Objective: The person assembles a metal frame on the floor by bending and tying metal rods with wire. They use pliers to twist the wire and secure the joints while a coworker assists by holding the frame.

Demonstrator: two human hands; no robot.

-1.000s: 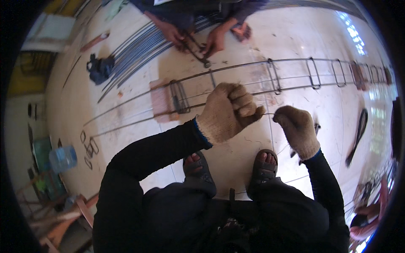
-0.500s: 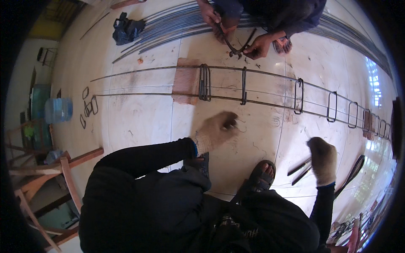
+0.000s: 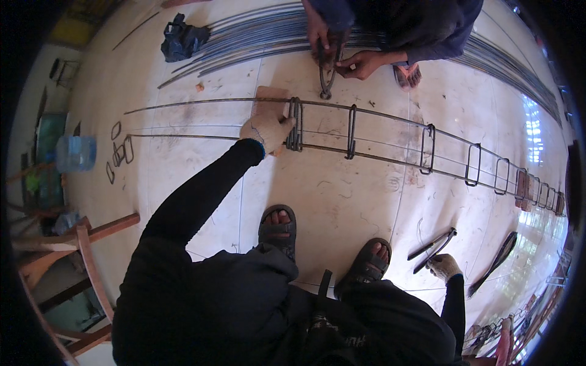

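My left hand (image 3: pixel 267 131), in a pale knitted glove, is closed at a bunch of rectangular steel stirrups (image 3: pixel 295 125). These hang close together around two long rebars (image 3: pixel 384 157) of a long frame lying across the floor. More stirrups (image 3: pixel 352 131) stand spaced out along the bars toward the right. Lower right, my gloved right hand (image 3: pixel 444 267) has its fingers bent at one handle of a pair of pincers (image 3: pixel 434 247), which lies on the floor with its handles spread. Beside that hand lies a bundle of black tie wire (image 3: pixel 494 265).
Across the frame a co-worker's hands (image 3: pixel 360 63) hold another pair of pincers (image 3: pixel 326 85). Behind are many loose rebars (image 3: pixel 262 39) and a black plastic bag (image 3: pixel 182 39). Loose stirrups (image 3: pixel 120 148), a water jug (image 3: pixel 76 152) and wooden framing (image 3: pixel 91 262) are at left.
My left hand has moved up and left from above the bare floor to the stirrups. My right hand has come down to the pincers' handle. The co-worker's pincers have swung upright and closed.
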